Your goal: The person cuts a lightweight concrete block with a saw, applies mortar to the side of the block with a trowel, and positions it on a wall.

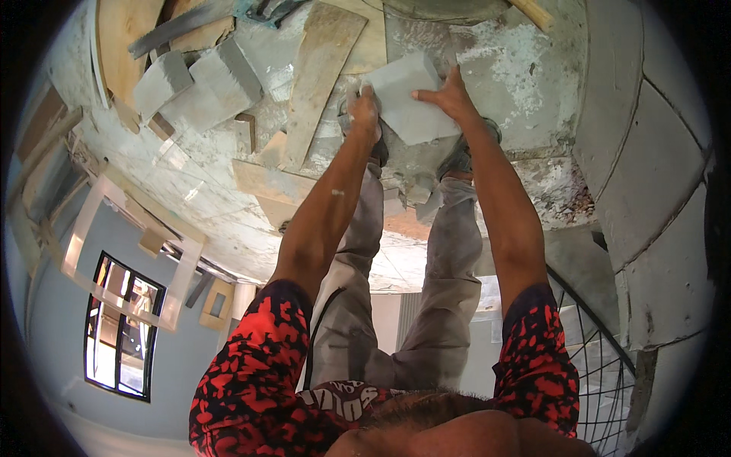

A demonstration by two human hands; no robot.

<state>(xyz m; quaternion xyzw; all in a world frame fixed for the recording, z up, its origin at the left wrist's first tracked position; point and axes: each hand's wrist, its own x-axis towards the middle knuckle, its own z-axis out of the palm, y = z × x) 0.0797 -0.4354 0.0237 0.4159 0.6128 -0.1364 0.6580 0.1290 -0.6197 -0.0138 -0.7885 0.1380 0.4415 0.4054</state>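
Observation:
A pale grey block (pixel 407 114), tilted and angular, is held between my two hands above the dusty floor near my feet. My left hand (pixel 363 110) grips its left side, fingers bent along the edge. My right hand (pixel 449 97) holds the right side, thumb on the upper face and fingers at the far edge. My feet are partly hidden behind the block and hands. Two similar grey blocks (pixel 221 76) (pixel 160 87) lie to the left, beside wooden offcuts (pixel 320 84).
A saw (pixel 171 29) with a teal handle lies at top left. A block wall (pixel 647 167) runs along the right, above a black metal railing (pixel 586 327). Small rubble (pixel 579 198) lies by the wall. Boards (pixel 46 190) and a window (pixel 122 324) are at left.

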